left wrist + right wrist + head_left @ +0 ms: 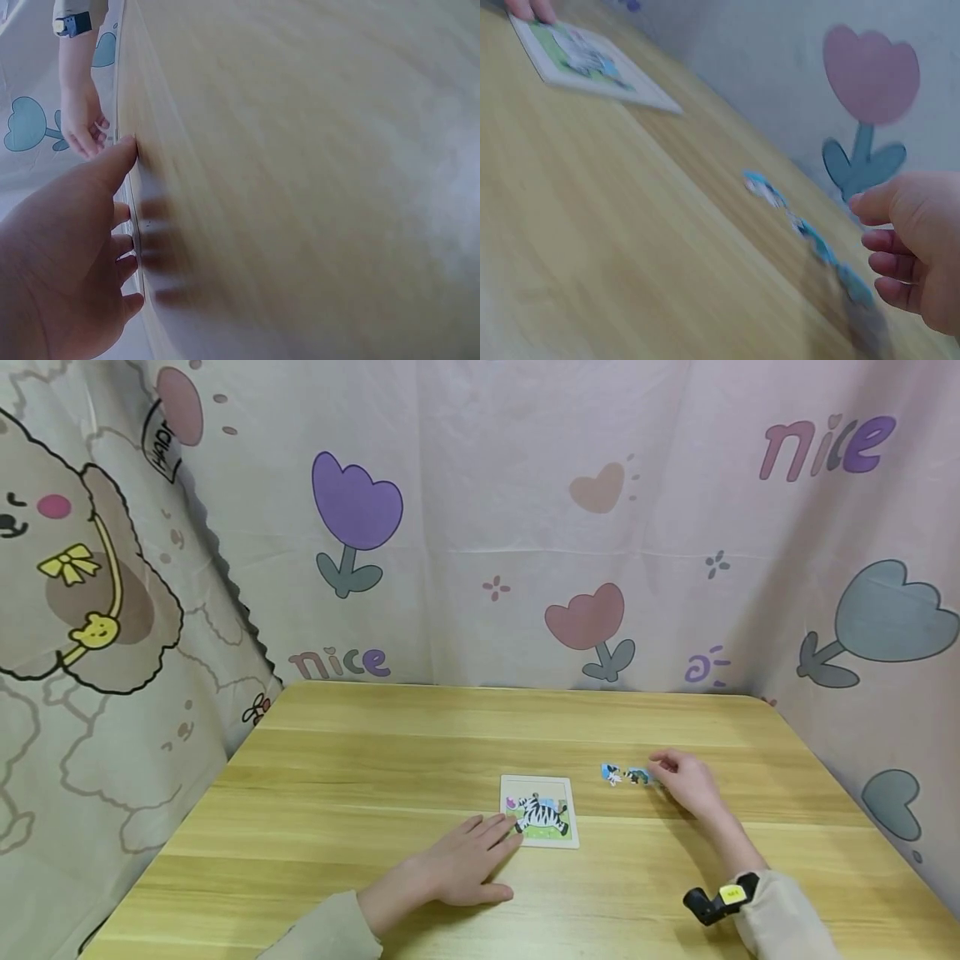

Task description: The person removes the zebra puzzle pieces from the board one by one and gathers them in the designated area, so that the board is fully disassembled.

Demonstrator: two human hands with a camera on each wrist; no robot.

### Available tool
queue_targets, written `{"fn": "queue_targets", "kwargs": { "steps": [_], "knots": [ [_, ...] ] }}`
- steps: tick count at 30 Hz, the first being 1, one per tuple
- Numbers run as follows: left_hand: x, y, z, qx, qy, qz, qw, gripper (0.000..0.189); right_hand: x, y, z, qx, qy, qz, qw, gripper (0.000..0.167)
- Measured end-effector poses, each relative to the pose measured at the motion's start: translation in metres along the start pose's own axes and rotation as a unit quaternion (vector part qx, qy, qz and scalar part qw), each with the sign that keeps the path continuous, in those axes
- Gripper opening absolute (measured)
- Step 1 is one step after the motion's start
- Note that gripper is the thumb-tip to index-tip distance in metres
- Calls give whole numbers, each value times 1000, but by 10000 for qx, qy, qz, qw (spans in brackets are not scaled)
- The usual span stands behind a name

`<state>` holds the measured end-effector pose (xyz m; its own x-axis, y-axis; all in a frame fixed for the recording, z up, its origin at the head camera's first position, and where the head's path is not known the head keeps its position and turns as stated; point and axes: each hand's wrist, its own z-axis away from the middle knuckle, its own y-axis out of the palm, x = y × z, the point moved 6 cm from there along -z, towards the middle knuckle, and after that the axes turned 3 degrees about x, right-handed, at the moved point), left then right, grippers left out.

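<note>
A square puzzle board (pixel 537 783) lies on the table, with a zebra picture (pixel 542 814) and green grass inside its pale frame. My left hand (pixel 468 860) has its fingers stretched out, the fingertips overlapping the board's left edge. To the right of the board, several small puzzle pieces with blue and white printing form a short row. The left piece (pixel 612 774) and the middle piece (pixel 637 776) show fully; another piece (pixel 853 283) is partly covered by my right hand in the head view. My right hand (pixel 684 785) hovers close over it, fingers loosely bent and nothing between them.
The wooden table (pixel 375 760) has a printed curtain (pixel 480 527) behind it and at both sides. A small black device with a yellow label (pixel 723 897) is strapped to the right wrist, by the beige sleeve (pixel 783 914).
</note>
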<state>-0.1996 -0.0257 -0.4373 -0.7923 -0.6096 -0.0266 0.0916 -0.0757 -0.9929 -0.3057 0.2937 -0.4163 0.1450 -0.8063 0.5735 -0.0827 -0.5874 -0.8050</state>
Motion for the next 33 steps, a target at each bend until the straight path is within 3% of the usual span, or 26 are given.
{"fn": "queue_targets", "kwargs": {
  "steps": [6, 18, 28, 33],
  "knots": [
    [0, 2, 0, 39, -18, 7, 10000, 71, 28, 15, -3, 115, -347, -285, 9989, 27],
    [0, 2, 1, 38, -5, -19, 10000, 70, 74, 54, -4, 621, -669, -901, 9917, 25],
    [0, 3, 0, 76, -40, 1, 10000, 71, 116, 86, 5, 1363, -913, -1483, 9752, 29],
    [0, 2, 0, 92, -27, -7, 10000, 71, 134, 99, 8, 1677, -1234, -1578, 9653, 26]
  ]
}}
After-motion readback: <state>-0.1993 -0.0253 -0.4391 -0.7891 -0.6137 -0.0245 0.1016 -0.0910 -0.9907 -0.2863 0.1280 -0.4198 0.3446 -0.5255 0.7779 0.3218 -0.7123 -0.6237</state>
